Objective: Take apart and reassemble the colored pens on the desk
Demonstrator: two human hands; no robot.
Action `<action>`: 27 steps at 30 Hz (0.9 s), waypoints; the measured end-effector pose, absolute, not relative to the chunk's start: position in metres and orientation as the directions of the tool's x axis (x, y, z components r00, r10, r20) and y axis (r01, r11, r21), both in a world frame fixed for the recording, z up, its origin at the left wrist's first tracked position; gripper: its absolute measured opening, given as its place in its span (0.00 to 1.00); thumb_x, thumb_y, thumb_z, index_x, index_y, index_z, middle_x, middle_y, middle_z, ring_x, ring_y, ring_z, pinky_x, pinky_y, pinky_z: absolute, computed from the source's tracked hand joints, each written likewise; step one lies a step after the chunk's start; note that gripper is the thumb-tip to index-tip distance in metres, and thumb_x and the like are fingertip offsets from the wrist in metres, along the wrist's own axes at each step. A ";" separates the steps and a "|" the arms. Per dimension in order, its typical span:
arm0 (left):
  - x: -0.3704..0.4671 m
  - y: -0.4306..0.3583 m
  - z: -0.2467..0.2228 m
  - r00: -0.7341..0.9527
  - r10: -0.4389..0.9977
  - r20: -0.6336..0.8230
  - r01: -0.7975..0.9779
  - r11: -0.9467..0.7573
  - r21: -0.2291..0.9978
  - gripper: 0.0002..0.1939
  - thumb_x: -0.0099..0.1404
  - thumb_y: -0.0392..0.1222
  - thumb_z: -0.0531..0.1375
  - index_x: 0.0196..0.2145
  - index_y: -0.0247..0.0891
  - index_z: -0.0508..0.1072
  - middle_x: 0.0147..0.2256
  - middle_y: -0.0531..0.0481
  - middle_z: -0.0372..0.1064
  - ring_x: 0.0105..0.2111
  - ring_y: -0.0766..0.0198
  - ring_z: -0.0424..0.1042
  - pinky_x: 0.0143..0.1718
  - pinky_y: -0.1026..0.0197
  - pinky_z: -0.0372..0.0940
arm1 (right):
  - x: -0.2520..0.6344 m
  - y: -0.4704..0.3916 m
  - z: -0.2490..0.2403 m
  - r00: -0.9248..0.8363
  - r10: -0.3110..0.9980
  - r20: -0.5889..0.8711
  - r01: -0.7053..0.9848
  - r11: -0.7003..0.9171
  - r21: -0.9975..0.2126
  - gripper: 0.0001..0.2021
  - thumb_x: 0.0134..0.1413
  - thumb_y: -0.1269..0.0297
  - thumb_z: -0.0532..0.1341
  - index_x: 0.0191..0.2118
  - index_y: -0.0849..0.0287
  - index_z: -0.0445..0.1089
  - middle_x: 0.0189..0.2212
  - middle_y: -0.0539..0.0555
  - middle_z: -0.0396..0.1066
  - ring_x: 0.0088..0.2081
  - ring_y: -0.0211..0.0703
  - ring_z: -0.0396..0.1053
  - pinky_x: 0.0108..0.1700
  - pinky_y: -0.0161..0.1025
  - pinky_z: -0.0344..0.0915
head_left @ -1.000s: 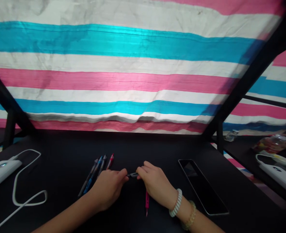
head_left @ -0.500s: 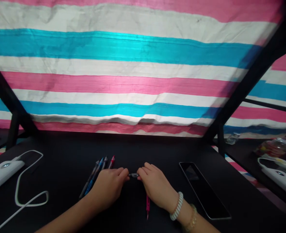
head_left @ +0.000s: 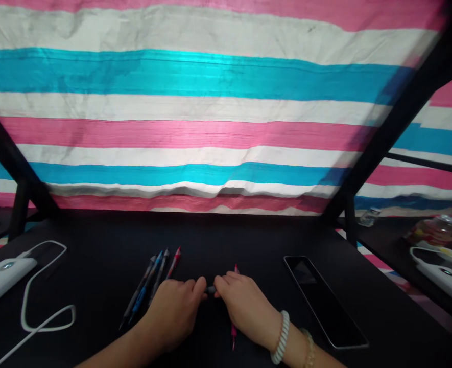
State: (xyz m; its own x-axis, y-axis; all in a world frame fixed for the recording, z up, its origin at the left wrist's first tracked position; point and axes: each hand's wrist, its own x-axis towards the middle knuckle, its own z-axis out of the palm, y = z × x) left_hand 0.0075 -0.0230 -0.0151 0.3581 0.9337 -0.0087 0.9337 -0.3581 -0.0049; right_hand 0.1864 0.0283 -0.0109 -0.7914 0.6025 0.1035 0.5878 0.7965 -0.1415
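Observation:
Between my two hands is a dark grey pen (head_left: 210, 290), mostly hidden by fingers, with only a short middle piece showing. My left hand (head_left: 177, 309) is closed on one end of it. The other end is pinched by my right hand (head_left: 244, 301), which wears a white coil band (head_left: 281, 337) at the wrist. Under my right hand a pink pen (head_left: 234, 331) lies on the table, its two ends showing. Just left of my left hand lie several pens side by side, among them a blue pen (head_left: 143, 291) and a red pen (head_left: 174, 260).
A phone (head_left: 325, 301) lies on the black table (head_left: 95, 245) at the right. On the left is a white power bank (head_left: 5, 278) with a white cable (head_left: 25, 301). Black frame bars (head_left: 386, 117) slant up at both sides, with striped sheeting (head_left: 195, 133) behind.
Both hands have come slightly nearer to me with the grey pen, staying close together. More of the pens on the left and the far end of the pink pen now show.

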 end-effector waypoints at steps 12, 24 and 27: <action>-0.010 -0.017 -0.011 0.304 0.934 0.189 0.879 -0.351 0.322 0.13 0.72 0.41 0.47 0.32 0.41 0.68 0.27 0.53 0.71 0.27 0.62 0.72 0.28 0.63 0.58 | 0.190 0.035 -0.008 -0.729 0.569 0.381 0.492 0.822 -0.285 0.06 0.65 0.67 0.55 0.40 0.58 0.69 0.32 0.54 0.71 0.37 0.46 0.65 0.39 0.40 0.59; -0.016 -0.009 -0.020 0.460 0.722 0.517 0.868 -0.489 -0.088 0.11 0.72 0.41 0.48 0.42 0.40 0.69 0.25 0.54 0.68 0.20 0.62 0.70 0.22 0.62 0.55 | 0.189 0.045 -0.016 -0.587 0.807 0.056 0.329 0.302 -0.895 0.18 0.65 0.60 0.52 0.30 0.60 0.73 0.19 0.49 0.71 0.19 0.33 0.59 0.24 0.31 0.54; -0.016 -0.010 -0.022 0.453 0.744 0.492 0.872 -0.484 -0.072 0.09 0.72 0.41 0.49 0.42 0.41 0.69 0.25 0.54 0.69 0.21 0.62 0.71 0.22 0.62 0.54 | 0.188 0.043 -0.017 -0.575 0.816 0.061 0.327 0.298 -0.897 0.16 0.64 0.61 0.54 0.30 0.60 0.74 0.19 0.50 0.72 0.18 0.33 0.59 0.23 0.32 0.53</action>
State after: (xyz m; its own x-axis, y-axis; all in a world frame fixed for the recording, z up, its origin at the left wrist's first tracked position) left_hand -0.0162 -0.0096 -0.0219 0.4529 0.7437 0.4916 0.8723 -0.4835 -0.0722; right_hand 0.1881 0.0429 -0.0171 -0.5754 0.8156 0.0609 0.3269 0.2976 -0.8970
